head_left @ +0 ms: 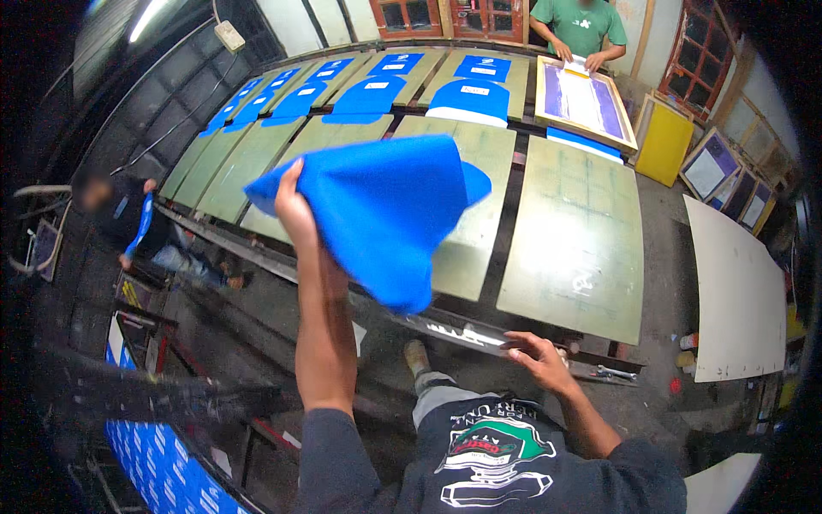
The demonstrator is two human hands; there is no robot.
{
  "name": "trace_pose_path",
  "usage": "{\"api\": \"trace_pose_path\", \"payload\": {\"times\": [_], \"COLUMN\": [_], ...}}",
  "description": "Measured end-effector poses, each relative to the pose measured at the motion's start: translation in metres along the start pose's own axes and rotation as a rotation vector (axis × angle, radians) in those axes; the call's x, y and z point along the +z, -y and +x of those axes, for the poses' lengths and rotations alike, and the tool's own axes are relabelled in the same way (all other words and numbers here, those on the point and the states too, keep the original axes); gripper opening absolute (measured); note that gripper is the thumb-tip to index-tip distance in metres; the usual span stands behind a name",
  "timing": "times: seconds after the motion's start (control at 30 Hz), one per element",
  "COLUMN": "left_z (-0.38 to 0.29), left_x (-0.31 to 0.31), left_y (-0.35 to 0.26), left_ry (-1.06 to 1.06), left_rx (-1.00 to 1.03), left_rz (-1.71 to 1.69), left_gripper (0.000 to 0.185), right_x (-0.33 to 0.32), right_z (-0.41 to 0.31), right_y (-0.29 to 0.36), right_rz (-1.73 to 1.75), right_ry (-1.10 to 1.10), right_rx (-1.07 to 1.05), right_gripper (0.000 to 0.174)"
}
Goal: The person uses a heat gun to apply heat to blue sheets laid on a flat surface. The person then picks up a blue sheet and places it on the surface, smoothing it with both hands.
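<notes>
Raised over the long printing table, my left hand (298, 215) grips a blue fabric piece (385, 212), which hangs folded to the right of the fingers. My right hand (539, 360) is low at the near edge of the table, fingers apart and holding nothing. Beneath and beyond the cloth lie flat greenish printing boards (571, 238). Blue cut fabric pieces (472, 99) with white printed patches lie on the far row of boards. At the far right corner a wood-framed printing screen (584, 109) rests on a board.
Across the table a person in a green shirt (581, 26) has both hands on the screen. Another person (154, 225) at the left holds a blue strip. A wrench (615, 373) lies on the near ledge. A pale panel (735, 295) and more screens (664, 138) stand at the right.
</notes>
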State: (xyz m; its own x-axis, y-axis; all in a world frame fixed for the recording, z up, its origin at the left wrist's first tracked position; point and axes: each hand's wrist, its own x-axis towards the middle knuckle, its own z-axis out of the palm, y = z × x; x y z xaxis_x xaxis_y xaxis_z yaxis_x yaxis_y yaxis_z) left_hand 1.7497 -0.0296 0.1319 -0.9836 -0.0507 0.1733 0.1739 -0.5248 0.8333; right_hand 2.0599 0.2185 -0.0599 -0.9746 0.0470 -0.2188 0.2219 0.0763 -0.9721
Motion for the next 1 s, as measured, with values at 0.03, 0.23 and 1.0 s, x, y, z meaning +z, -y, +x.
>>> {"api": "trace_pose_path", "payload": {"times": [0.03,0.23,1.0], "left_z": [0.057,0.133,0.144], "left_x": [-0.029,0.013,-0.282], "left_y": [0.011,-0.018,0.2], "left_ry": [-0.055,0.016,-0.898], "left_rx": [0.069,0.096,-0.489], "left_rz": [0.005,-0.335,0.192], "left_gripper": [0.022,0.049,0.035], "right_x": [0.021,0.082,0.126], "right_z": [0.019,0.109,0.235], "right_y": [0.012,0.024,0.039], "right_rz": [0.133,-0.134,0.047], "right_ry": [0.009,-0.196,-0.391], "right_rx": [0.004,-0.136,0.203], "right_gripper": [0.038,0.04,0.042]}}
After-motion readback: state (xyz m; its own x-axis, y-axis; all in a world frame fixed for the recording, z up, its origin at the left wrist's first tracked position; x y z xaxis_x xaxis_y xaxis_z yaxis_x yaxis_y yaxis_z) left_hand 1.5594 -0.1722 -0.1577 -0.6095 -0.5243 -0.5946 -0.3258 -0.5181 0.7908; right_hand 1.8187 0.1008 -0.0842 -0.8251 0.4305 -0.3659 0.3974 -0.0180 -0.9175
